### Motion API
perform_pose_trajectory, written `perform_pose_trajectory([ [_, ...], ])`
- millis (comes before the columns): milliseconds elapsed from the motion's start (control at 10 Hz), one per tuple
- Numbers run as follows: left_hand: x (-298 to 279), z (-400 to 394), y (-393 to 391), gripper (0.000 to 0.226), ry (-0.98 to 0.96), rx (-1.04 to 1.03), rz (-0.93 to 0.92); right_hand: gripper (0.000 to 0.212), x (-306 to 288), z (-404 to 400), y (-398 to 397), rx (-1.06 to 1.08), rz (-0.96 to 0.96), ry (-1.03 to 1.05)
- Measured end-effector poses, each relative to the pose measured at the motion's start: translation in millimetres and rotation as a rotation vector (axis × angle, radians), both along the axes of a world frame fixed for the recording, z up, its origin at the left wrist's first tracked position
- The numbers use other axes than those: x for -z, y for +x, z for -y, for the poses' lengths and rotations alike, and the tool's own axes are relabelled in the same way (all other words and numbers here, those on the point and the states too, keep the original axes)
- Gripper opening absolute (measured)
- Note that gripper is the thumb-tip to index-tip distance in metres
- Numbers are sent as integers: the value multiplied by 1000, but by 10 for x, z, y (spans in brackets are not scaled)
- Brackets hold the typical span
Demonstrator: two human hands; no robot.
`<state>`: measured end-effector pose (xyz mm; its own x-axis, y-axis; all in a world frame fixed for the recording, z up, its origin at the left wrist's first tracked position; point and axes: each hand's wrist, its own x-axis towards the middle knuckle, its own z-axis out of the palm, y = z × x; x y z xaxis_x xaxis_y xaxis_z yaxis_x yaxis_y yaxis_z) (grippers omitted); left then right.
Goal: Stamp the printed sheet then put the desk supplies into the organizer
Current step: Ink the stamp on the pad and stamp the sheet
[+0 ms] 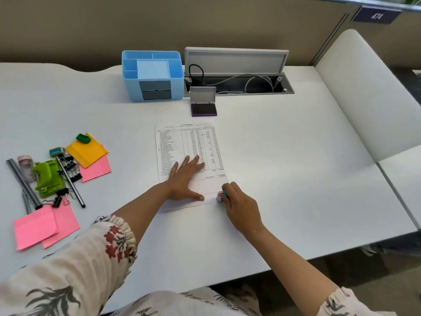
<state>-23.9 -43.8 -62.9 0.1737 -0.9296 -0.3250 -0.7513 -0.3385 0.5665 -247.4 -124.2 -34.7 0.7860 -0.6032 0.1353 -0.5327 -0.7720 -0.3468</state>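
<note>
White sheet (182, 144): flat on desk (284, 156).
Left hand (185, 179): fingers spread, pressing sheet.
Right hand (241, 206): fingers curled around stamp (221, 196), sheet's 5 o'clock corner.

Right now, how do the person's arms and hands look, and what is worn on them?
Both hands are bare: the left hand and the right hand show no gloves, and I see no rings or watch. The forearms are uncovered. The left sleeve is cream fabric with red flowers and grey-green leaves, ending in a gathered, ruffled cuff. The right sleeve has the same print.
</note>
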Motion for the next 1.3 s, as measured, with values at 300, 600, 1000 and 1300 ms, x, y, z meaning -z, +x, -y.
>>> perform_pose_trajectory([
  [300,-8,-1,3,115,-2,-14,-2,12,-102,35,22,1,-12,101],
  [600,-5,-2,4,115,0,-15,-7,14,-188,214,-145,398,312,545],
  [1000,-20,4,1,115,1,-41,-12,21,-129,390,-60,986,1014,1430],
  [1300,-211,64,-168,112,-73,-173,-30,26,-126,556,130,943,940,1375],
])
